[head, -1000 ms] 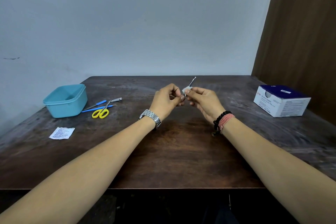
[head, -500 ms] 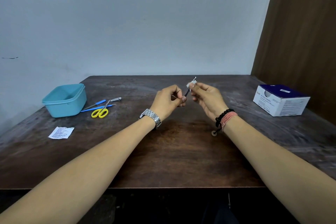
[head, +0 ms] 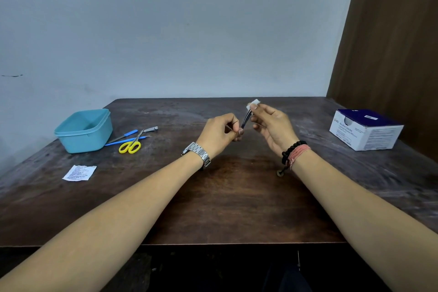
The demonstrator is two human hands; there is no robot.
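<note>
Wiping step in hand: left hand [head: 220,134] pinches the lower end of a thin metal instrument [head: 245,119], likely tweezers, its fingers curled tight round it so the shaft tilts up and to the right above the middle of the tabletop [head: 237,197]. Right hand [head: 272,128] pinches a small white swab [head: 253,103] between thumb and fingertips at the instrument's upper tip, other fingers loosely spread; whether swab touches tip, cannot tell. Gripping low leaves the working end free for cleaning. Box of alcohol swabs [head: 366,129] sits at right, near; torn wrapper [head: 79,172], blue tub [head: 84,130] and yellow scissors [head: 131,144] lie well apart at left
</note>
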